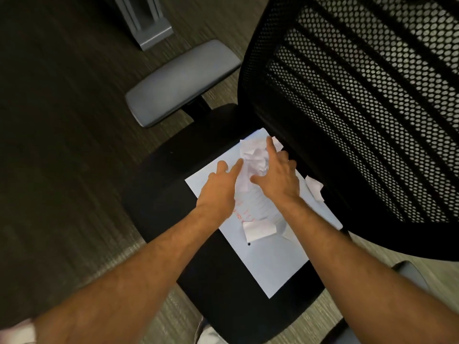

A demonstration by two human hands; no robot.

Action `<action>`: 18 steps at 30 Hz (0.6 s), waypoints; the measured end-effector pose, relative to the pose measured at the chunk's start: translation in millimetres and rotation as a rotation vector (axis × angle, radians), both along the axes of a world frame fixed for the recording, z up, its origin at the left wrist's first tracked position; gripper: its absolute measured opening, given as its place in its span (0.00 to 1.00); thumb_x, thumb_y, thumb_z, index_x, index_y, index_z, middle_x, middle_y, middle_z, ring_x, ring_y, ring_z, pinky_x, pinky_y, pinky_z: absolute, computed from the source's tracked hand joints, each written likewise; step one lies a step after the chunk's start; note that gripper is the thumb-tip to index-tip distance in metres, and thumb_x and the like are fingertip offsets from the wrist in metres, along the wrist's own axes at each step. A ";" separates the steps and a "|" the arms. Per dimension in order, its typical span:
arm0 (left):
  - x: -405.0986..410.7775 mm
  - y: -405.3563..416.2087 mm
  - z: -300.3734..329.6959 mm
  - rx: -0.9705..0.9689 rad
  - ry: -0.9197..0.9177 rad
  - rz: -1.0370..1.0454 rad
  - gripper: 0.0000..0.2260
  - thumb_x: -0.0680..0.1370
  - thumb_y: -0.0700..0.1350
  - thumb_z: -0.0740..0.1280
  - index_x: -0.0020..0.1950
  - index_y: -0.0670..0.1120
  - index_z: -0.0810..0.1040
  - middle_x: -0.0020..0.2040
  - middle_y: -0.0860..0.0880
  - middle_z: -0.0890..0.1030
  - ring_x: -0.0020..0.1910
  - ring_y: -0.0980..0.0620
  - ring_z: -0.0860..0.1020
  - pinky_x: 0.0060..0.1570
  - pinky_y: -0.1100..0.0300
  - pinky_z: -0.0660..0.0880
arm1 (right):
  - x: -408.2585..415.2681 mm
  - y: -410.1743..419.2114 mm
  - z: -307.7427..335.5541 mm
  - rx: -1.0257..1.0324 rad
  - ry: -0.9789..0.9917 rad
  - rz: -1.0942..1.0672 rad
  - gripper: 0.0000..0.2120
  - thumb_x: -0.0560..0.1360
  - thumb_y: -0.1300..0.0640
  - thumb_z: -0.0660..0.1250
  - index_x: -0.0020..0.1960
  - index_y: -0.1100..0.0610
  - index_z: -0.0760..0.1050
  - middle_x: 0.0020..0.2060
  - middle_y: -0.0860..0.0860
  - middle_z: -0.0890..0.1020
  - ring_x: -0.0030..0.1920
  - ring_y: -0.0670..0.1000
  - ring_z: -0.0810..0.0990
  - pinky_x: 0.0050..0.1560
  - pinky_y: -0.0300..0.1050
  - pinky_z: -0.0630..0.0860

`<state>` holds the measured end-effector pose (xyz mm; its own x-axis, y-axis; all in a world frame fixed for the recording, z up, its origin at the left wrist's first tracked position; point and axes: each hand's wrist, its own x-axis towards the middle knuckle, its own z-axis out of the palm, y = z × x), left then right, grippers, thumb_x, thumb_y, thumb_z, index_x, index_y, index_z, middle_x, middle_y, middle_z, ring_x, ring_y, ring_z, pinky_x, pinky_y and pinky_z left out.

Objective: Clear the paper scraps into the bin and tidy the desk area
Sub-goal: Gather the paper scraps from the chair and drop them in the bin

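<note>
A flat white sheet (270, 259) lies on the black seat (223, 289) of an office chair. On its far end sits a crumpled paper wad (253, 157). My left hand (218, 187) and my right hand (280, 177) reach over the sheet, one on each side of the wad, fingers spread and touching it without a closed grip. A torn printed piece with red marks (255, 207) lies between my wrists. A small folded scrap (258, 230) rests nearer me, and another scrap (315, 187) lies at the seat's right edge by the backrest.
The chair's black mesh backrest (372, 108) rises close on the right. A grey armrest (181, 83) sticks out at the far left, a second one (409, 274) shows low on the right. A grey desk leg foot (149, 23) stands on the dark carpet (62, 120).
</note>
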<state>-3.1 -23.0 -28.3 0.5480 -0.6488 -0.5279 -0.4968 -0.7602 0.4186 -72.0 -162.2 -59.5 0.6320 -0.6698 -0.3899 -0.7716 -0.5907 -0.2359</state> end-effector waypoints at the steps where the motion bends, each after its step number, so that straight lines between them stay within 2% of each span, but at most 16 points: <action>1: 0.2 -1.6 1.8 0.002 0.002 -0.020 0.44 0.73 0.35 0.73 0.81 0.54 0.51 0.72 0.44 0.61 0.58 0.44 0.76 0.51 0.54 0.79 | -1.6 0.9 -1.1 -0.007 0.011 0.027 0.51 0.71 0.47 0.76 0.80 0.44 0.45 0.72 0.59 0.66 0.66 0.63 0.70 0.48 0.53 0.80; 3: 0.6 -6.6 4.3 0.003 0.003 -0.041 0.43 0.74 0.36 0.73 0.80 0.53 0.51 0.70 0.43 0.62 0.54 0.44 0.78 0.48 0.55 0.79 | -4.3 1.3 -1.9 0.003 0.043 0.068 0.45 0.72 0.48 0.76 0.79 0.45 0.50 0.70 0.59 0.66 0.65 0.63 0.70 0.45 0.52 0.78; 6: 2.4 -16.9 4.6 -0.013 0.019 0.017 0.37 0.73 0.35 0.73 0.77 0.49 0.60 0.65 0.43 0.66 0.50 0.43 0.78 0.41 0.54 0.80 | -4.4 -1.9 -0.5 0.030 0.088 0.119 0.37 0.73 0.48 0.75 0.75 0.46 0.59 0.68 0.58 0.66 0.63 0.62 0.69 0.42 0.50 0.76; 9: 2.4 -22.2 1.2 -0.042 0.060 0.140 0.28 0.74 0.34 0.72 0.71 0.47 0.69 0.60 0.44 0.70 0.50 0.42 0.77 0.40 0.52 0.81 | -7.9 0.6 0.7 0.023 0.082 0.153 0.29 0.74 0.48 0.74 0.71 0.49 0.67 0.66 0.58 0.69 0.62 0.61 0.71 0.46 0.51 0.79; 13: -2.8 -16.8 -5.0 -0.120 0.067 0.234 0.14 0.77 0.36 0.69 0.61 0.45 0.77 0.55 0.44 0.76 0.48 0.45 0.77 0.46 0.50 0.81 | -18.4 12.2 0.9 0.018 0.019 0.131 0.19 0.76 0.53 0.72 0.66 0.52 0.73 0.62 0.57 0.74 0.58 0.58 0.74 0.47 0.50 0.79; 18: 1.1 -6.0 -4.9 -0.180 0.081 0.375 0.05 0.78 0.37 0.68 0.51 0.45 0.80 0.46 0.47 0.79 0.40 0.51 0.78 0.37 0.55 0.80 | -31.7 16.9 4.1 0.020 -0.165 0.039 0.06 0.79 0.60 0.68 0.54 0.59 0.81 0.48 0.59 0.80 0.47 0.58 0.80 0.44 0.48 0.79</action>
